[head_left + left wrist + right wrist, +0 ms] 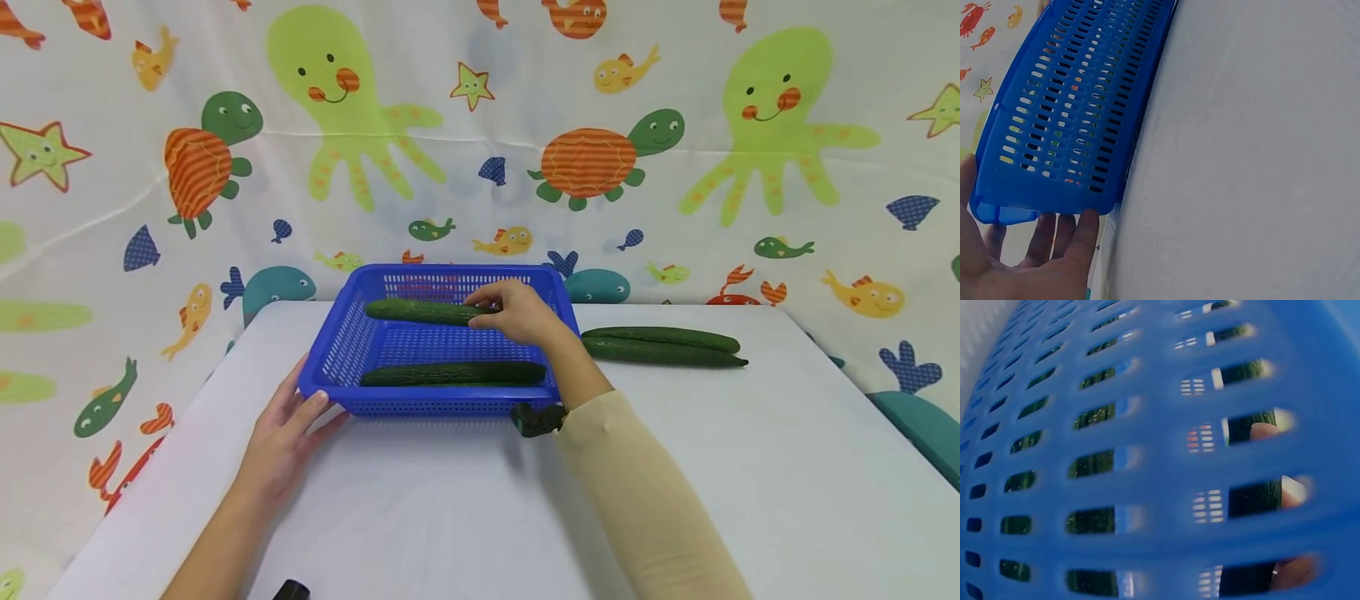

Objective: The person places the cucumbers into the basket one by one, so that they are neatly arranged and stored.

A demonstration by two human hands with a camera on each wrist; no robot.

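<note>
My right hand (517, 312) pinches one end of a dark green cucumber (420, 312) over the back half of a blue slotted plastic basket (427, 407). Another cucumber (450, 374) lies along the basket's front wall, inside. At the front left corner my left hand (285, 425) holds the basket, thumb on the rim and fingers against the outer end. The left wrist view shows those fingers (1079, 244) touching the basket wall (1079, 199). Through the slots in the right wrist view, I see the held cucumber (1254, 503) and some right fingertips (1263, 430).
Two more cucumbers (667, 354) lie side by side on the white table (750, 467), right of the basket. A white cloth (480, 233) printed with sea animals hangs behind. The black wrist camera (536, 419) sits close to the basket's front wall.
</note>
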